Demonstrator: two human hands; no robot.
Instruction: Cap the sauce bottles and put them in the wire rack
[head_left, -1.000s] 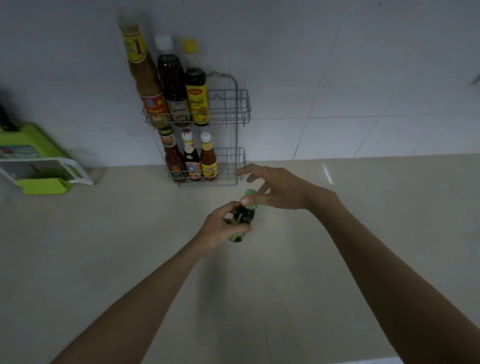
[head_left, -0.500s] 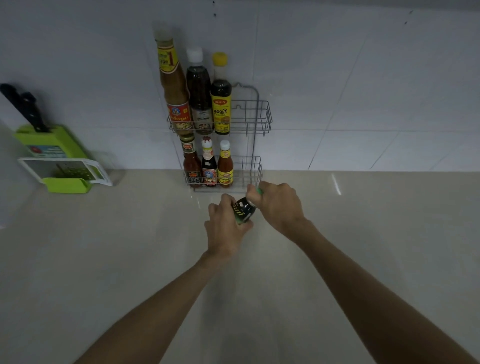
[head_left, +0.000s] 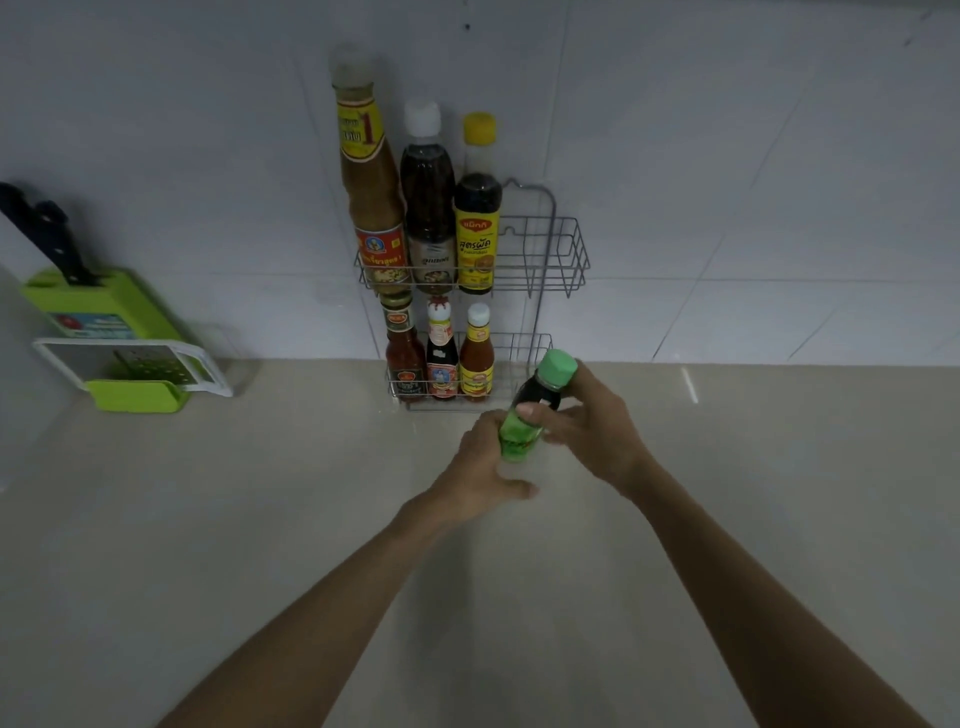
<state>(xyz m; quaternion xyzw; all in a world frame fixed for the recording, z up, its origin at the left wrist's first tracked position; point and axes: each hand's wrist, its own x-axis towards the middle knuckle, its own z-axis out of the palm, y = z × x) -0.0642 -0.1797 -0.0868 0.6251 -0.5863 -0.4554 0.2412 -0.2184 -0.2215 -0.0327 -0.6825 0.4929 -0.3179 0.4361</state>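
— Hands? What do they do?

— Both hold one small dark bottle (head_left: 524, 415) with a green cap (head_left: 557, 368). The left hand (head_left: 480, 470) wraps its bottom. The right hand (head_left: 589, 423) pinches its middle.

— Where is the bottle?

— Up off the counter (head_left: 260, 519), near the back edge, tilted, just in front of the wire rack (head_left: 563, 260). Six bottles stand in the rack's left side.

A wire rack (head_left: 550, 260) stands on the countertop (head_left: 208, 519) against the tiled wall (head_left: 727, 156), three bottles in each tier's left part. Before it, two hands hold a tilted bottle (head_left: 530, 410). Far left sits a knife block (head_left: 98, 306).
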